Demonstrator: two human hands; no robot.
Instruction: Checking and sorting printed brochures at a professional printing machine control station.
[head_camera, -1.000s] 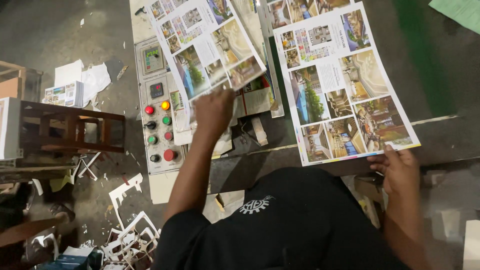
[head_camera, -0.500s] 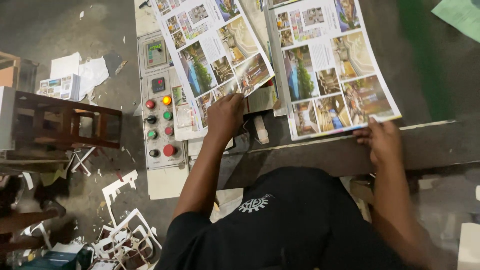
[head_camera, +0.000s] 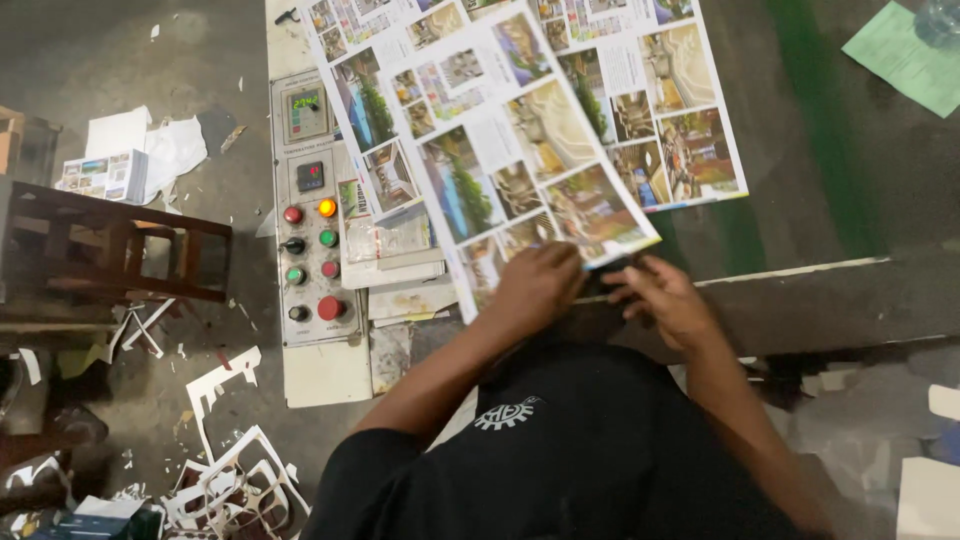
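I count two hands at centre frame, both on one printed sheet; left hand (head_camera: 535, 285) lies knuckles-up on the near edge of the top printed sheet (head_camera: 510, 160), fingers curled over that edge, thumb side hidden, so I read it as closed on the paper; right hand (head_camera: 665, 295) sits just beside it, fingers bent at the sheet's lower right corner, touching it; whether it pinches or only presses I cannot tell.

Printed sheets, counted: three large ones in view; the top sheet tilted, running from upper centre down to the hands; a second sheet (head_camera: 345, 70) under it toward upper left; a third sheet (head_camera: 680, 110) flat at upper right, partly covered by the tilted one; all carry small colour photographs of rooms and gardens.

Control panel (head_camera: 305, 200) at left of centre: two small displays, seven round buttons counted (red, orange, green, dark); a stack of smaller papers (head_camera: 400, 270) lies between panel and left hand.

Surroundings: dark wooden stool (head_camera: 110, 245) at left edge; one loose green sheet (head_camera: 905, 60) in the upper right corner; white paper offcuts (head_camera: 235, 470) scattered on the floor lower left; a pile of papers (head_camera: 130, 160) at upper left.

Obstruction: the person's black shirt (head_camera: 560, 460) fills lower centre and hides the table's near edge.
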